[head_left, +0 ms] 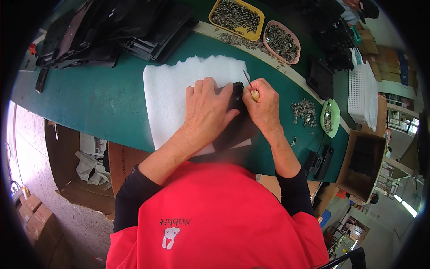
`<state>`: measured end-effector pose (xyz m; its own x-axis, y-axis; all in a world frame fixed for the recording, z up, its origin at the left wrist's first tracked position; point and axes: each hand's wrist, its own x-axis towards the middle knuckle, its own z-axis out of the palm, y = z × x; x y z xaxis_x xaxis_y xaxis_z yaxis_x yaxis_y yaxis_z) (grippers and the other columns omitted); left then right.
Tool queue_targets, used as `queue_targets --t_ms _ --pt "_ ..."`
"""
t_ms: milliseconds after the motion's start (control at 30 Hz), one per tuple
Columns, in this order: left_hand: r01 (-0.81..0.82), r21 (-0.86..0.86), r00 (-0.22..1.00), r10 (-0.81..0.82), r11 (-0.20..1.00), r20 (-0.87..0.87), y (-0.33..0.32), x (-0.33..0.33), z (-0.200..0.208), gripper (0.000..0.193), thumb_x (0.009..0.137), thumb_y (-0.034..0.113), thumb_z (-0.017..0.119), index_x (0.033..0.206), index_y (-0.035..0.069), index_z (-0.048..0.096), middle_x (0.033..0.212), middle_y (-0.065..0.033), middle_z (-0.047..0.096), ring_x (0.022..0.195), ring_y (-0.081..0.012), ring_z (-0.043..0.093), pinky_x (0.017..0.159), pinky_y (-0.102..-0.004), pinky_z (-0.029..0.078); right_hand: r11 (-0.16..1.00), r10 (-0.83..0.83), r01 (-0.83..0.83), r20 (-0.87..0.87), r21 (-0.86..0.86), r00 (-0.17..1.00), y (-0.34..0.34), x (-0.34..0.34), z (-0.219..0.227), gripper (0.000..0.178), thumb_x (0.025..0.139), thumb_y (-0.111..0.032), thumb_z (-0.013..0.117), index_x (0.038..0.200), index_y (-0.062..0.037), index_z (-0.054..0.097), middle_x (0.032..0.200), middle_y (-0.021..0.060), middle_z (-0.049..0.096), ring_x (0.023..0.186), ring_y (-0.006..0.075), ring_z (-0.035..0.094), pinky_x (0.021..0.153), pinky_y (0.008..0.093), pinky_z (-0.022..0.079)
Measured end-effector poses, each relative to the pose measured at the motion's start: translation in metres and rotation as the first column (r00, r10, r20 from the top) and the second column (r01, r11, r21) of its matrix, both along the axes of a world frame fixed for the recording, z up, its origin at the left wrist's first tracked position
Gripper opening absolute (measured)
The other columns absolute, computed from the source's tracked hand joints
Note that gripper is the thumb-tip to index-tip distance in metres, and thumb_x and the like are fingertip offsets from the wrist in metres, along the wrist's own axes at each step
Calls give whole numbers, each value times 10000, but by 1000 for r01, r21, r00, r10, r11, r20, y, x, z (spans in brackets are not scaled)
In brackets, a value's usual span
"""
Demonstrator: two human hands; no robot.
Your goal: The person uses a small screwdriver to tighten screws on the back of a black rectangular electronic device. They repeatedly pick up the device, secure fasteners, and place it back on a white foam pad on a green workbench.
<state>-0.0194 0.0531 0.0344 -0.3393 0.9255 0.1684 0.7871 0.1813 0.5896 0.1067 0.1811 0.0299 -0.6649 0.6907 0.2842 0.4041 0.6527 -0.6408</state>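
Observation:
On a white foam sheet lies a black plastic part, its lower end blurred and reaching toward my body. My left hand is over the part's left side, fingers bent and thumb stretched across it, holding it down. In my closed right hand is a small knife with a pale yellowish handle. Its thin blade points up and away to the left, just beyond the part's far right corner. The right fingers rest close against the part's edge; whether they touch it, I cannot tell.
Stacked black plastic panels fill the table's far left. A yellow tray, a pink basket and a green bowl contain small metal clips. Loose clips lie to the right. Open cardboard boxes stand below the green table.

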Motion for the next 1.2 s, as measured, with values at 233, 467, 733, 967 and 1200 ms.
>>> queue_targets --t_ms 233,467,733,967,1200 --pt "1 19 1000 -1 1000 1 1 -1 -2 583 709 246 818 1246 120 628 1049 -125 524 965 -282 510 810 -402 392 973 -49 50 7 -225 999 5 4 -1 142 808 -43 660 752 18 544 733 137 565 630 307 551 597 384 453" --pt "-2 14 1000 2 1000 -2 0 -1 -4 582 696 256 817 1231 119 633 1046 -122 524 959 -280 511 800 -400 389 995 -36 37 9 -94 999 0 -2 -2 142 803 -42 667 753 14 546 726 135 556 622 303 544 593 385 446" --pt "-7 28 1000 8 1000 -5 1 -1 -3 585 687 246 817 1226 115 632 1043 -121 525 958 -282 511 799 -407 393 951 -146 173 123 -257 982 -3 -2 2 163 825 -80 659 762 14 542 734 156 555 641 336 547 601 394 446" --pt "1 10 1000 -1 1000 -1 1 -1 -3 581 694 242 815 1233 127 629 1049 -119 523 963 -283 511 803 -407 395 987 -67 56 67 151 995 0 -4 -14 180 856 -106 702 775 -10 572 590 35 535 538 107 494 518 310 415" --pt "1 17 1000 -2 1000 12 1 -3 -4 589 697 255 822 1239 132 629 1048 -115 521 967 -282 511 809 -403 397 685 -217 299 206 -664 954 2 -3 15 231 864 -161 661 772 29 567 602 136 555 546 265 550 574 391 460"
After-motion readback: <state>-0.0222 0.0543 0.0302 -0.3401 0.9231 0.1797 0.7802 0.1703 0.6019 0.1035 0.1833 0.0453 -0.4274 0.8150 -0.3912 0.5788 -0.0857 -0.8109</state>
